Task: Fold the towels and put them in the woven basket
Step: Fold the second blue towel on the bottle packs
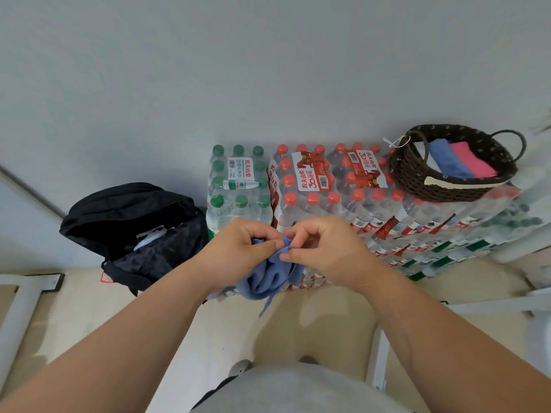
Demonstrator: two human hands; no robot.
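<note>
Your left hand point(241, 248) and right hand point(322, 248) are both pinching the top edge of the blue towel point(268, 278), thumbs against curled fingers, knuckles almost meeting. That's right in front of the water packs point(313, 186), about level with their tops. The rest of the towel hangs bunched and twisted below your hands, one corner dangling toward the floor point(313, 323).

Room-wise, you've got open floor between you and the packs and bare wall point(268, 70) behind them. A black backpack point(134, 228) sits unzipped just left of the packs, right up against the green-capped one. A pale metal rail point(492, 305) runs along the floor right of the packs. The basket point(447, 186) sits on top of the packs at their far right end. It has folded towels side by side in it: a blue one point(444, 159), a pink one point(472, 162) and a sliver of white.

Hard to see:
- Your fingers cover the towel's edge, so I can't tell which corners you've got.
- The right end of the packs is smeared by the lens.
- Inside the backpack there's just a white blob.

Writing: the red-capped packs' labels read 农夫山泉 with a big 30, and the green-capped pack says 农夫山泉 too. A small white tag point(396, 141) hangs off the basket's left handle, too small to read.
</note>
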